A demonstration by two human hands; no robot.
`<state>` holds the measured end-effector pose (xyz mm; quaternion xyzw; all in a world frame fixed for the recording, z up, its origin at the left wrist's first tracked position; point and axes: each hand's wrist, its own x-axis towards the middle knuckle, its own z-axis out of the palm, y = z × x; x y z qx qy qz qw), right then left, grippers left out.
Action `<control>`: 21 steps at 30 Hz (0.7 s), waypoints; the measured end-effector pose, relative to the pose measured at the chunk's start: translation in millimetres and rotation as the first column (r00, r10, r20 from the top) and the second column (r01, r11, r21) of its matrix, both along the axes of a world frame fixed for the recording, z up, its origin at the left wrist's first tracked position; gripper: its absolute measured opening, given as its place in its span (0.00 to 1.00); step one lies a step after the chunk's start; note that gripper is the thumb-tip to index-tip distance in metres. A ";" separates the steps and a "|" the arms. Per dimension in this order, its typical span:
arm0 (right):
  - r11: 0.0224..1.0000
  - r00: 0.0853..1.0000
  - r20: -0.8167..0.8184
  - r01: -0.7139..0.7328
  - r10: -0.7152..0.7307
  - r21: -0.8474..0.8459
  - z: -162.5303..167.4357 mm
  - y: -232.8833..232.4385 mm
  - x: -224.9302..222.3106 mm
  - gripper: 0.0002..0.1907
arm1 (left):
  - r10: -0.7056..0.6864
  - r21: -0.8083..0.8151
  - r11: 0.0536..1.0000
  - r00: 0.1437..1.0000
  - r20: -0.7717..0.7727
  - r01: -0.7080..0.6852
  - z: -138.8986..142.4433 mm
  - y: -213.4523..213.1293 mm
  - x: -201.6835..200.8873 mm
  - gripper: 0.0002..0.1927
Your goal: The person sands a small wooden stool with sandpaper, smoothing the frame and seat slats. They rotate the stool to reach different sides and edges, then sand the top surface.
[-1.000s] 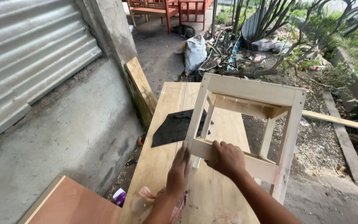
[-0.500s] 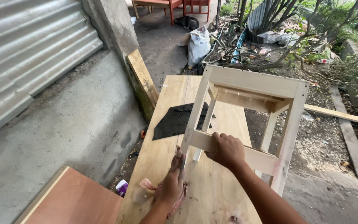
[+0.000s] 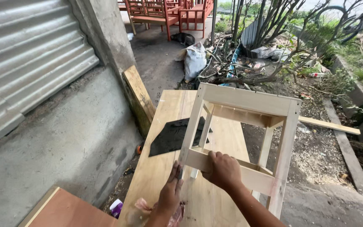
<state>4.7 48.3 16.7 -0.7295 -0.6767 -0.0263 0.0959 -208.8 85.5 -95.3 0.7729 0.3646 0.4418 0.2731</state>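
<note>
The right hand (image 3: 223, 170) grips the wooden frame's (image 3: 248, 101) lower rail — the left hand (image 3: 171, 191) lies open on the table (image 3: 164, 164).

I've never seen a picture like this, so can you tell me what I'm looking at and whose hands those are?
The camera sits on a person's head and looks down, so you see their own two bare hands. The right hand grips the lower rail of a pale wooden frame, which looks like a stool without its seat. The left hand rests flat by the frame's leg. The frame stands on a long wooden table, where a black sheet also lies. A plank leans against the wall, and red chairs stand far behind.
</note>
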 end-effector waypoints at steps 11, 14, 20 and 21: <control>0.996 0.997 -0.037 -0.063 0.061 -0.059 -12.8 -43.2 -26.2 0.32 | 0.085 0.308 0.946 0.994 0.066 -0.102 122.5 147.9 112.9 0.25; 0.991 0.988 -0.085 -0.134 0.133 -0.006 -15.9 -58.8 -27.2 0.40 | 0.194 0.201 0.958 0.979 0.066 -0.204 148.7 149.9 124.2 0.22; 0.977 0.961 -0.229 -0.186 0.157 -0.108 -37.8 -68.4 -26.9 0.48 | 0.488 0.086 0.869 0.873 0.002 -0.487 136.9 107.6 122.4 0.21; 0.978 0.932 -0.303 -0.207 0.199 0.008 -39.5 -70.1 -26.8 0.44 | 0.534 0.063 0.842 0.845 0.045 -0.535 134.4 98.7 120.5 0.23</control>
